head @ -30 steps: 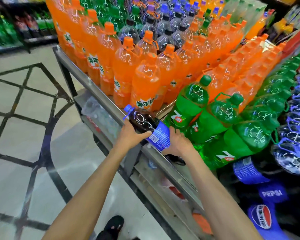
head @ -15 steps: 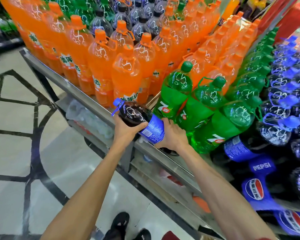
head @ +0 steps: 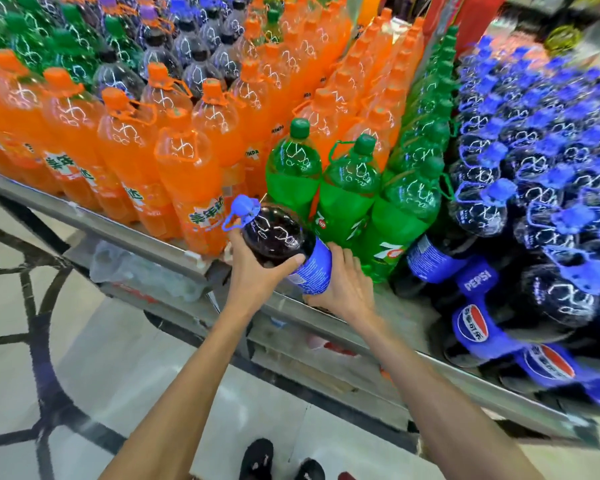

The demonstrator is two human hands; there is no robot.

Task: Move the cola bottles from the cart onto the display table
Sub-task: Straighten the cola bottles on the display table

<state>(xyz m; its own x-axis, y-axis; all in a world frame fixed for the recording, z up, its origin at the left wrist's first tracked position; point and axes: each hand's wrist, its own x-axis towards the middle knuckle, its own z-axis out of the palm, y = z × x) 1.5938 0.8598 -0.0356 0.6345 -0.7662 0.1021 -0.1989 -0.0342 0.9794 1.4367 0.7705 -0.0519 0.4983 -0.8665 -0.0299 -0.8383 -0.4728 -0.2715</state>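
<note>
I hold one cola bottle [head: 278,237] tilted at the table's [head: 125,230] front edge, just in front of the green bottles [head: 347,188]. My left hand [head: 257,271] wraps its dark shoulder and my right hand [head: 343,285] grips the blue label lower down. It is not yet stood upright. Many colas [head: 482,209] already stand to the right. The cart is out of view, so I cannot tell how many remain.
</note>
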